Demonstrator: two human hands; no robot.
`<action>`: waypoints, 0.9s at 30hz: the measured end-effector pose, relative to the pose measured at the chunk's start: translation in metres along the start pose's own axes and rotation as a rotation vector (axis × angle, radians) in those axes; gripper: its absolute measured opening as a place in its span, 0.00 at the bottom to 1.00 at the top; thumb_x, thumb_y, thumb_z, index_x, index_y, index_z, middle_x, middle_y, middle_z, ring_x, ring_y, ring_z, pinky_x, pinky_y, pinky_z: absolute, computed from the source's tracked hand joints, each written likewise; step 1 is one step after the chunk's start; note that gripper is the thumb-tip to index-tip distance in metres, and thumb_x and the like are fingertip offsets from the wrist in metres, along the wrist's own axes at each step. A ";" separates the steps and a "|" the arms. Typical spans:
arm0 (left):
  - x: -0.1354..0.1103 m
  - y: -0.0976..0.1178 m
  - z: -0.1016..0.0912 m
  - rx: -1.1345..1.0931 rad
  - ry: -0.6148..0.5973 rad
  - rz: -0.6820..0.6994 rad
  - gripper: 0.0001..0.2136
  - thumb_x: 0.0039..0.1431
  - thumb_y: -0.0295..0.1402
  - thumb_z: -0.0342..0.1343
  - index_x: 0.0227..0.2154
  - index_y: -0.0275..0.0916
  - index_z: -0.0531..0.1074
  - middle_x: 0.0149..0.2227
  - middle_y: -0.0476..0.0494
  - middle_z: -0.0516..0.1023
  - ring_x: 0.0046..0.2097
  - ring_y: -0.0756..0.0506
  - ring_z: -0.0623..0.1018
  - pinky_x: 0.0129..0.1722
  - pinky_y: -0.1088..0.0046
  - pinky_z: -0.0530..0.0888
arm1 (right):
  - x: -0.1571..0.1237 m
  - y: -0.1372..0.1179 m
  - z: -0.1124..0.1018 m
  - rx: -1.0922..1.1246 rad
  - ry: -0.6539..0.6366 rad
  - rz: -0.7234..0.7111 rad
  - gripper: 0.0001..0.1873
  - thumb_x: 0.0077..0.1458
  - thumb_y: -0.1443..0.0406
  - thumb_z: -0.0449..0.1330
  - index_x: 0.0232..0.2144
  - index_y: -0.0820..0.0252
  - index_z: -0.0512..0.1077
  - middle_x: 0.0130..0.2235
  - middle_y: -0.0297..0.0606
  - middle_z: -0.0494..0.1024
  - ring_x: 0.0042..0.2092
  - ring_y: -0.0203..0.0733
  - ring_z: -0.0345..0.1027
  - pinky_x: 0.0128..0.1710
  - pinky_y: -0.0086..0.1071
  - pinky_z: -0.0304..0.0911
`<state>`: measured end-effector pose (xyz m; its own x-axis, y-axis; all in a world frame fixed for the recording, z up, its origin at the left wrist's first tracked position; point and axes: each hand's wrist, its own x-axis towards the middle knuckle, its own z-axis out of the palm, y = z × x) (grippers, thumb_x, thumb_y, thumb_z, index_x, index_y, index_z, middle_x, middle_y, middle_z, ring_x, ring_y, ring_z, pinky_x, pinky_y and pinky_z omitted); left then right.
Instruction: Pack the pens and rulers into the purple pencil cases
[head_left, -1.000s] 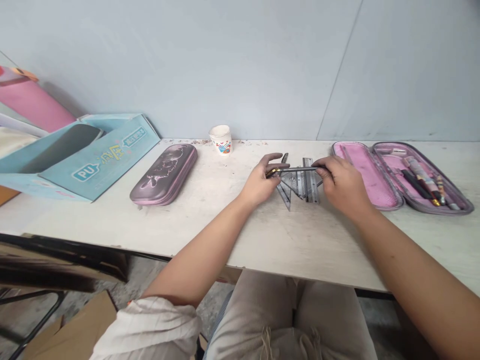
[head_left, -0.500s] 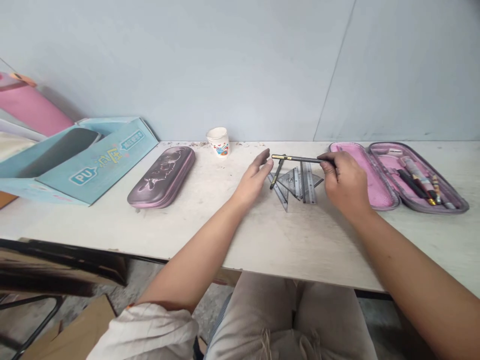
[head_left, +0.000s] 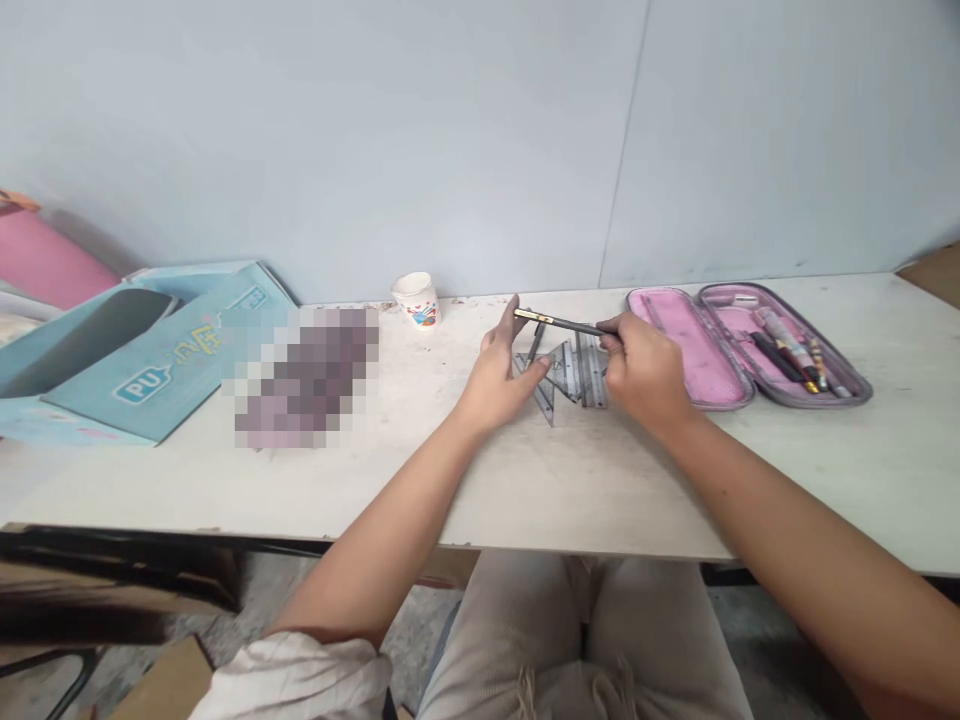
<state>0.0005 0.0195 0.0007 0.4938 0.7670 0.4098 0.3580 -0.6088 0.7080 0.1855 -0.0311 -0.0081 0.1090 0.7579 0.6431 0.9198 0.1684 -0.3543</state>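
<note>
A slim black pen (head_left: 564,323) with a gold-coloured clip is held level above the table, its right end pinched in my right hand (head_left: 646,368). My left hand (head_left: 501,375) is open, thumb apart from the fingers. Its fingertips are right by the pen's left end; whether they touch it I cannot tell. Below the hands lie clear set squares (head_left: 546,402) and rulers (head_left: 592,380), overlapping in a heap. Another black pen (head_left: 535,343) leans among them, partly covered by my left hand.
Right of the hands an open pink pencil case (head_left: 731,375) holds several pens. To the left are a paper cup (head_left: 417,300), a pixelated purple object (head_left: 307,375) and a light-blue box (head_left: 172,350) on the pale table (head_left: 420,470). A grey wall (head_left: 360,130) stands behind.
My right hand and the pen have come closer to my left hand, whose thumb now reaches further over the set squares. The camera view has turned slightly right.
</note>
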 end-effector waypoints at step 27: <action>0.089 0.095 0.198 0.434 -0.387 0.117 0.22 0.59 0.39 0.40 0.53 0.35 0.63 0.57 0.34 0.63 0.56 0.34 0.61 0.53 0.53 0.60 | -0.021 0.157 -0.066 -0.334 0.174 0.427 0.15 0.50 0.58 0.52 0.30 0.63 0.74 0.36 0.53 0.70 0.43 0.55 0.58 0.39 0.51 0.56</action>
<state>0.2355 -0.0105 -0.0093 0.7734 0.6096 0.1739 0.5348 -0.7747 0.3375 0.3531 -0.0619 -0.0322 0.5319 0.5956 0.6019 0.8466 -0.3599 -0.3921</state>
